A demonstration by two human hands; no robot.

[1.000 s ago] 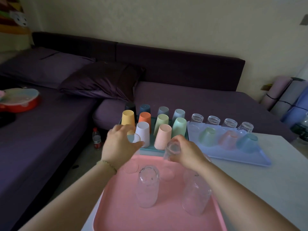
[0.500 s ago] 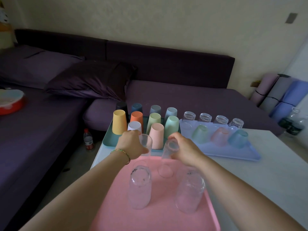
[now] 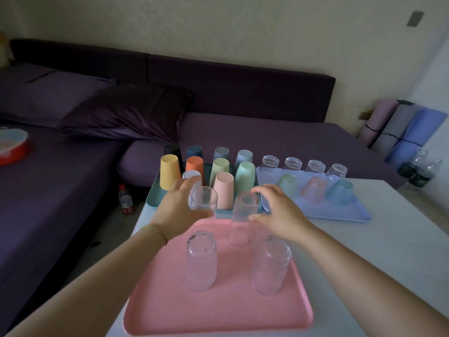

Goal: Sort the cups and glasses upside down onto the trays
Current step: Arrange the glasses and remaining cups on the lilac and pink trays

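While L hand (image 3: 177, 210) grips raised glass (image 3: 202, 203) | R hand (image 3: 279, 212) holds inverted glass (image 3: 241, 222)

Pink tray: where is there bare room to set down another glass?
Free: the near strip of the pink tray, this side of the two near glasses, and the lane between them. The white table right of it is bare too. Crowded: the teal tray, packed with cups.

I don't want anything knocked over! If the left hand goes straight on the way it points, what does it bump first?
Probably the white cup on the teal tray. The left hand, holding a clear glass, points its fingers at it; how near is hard to judge.
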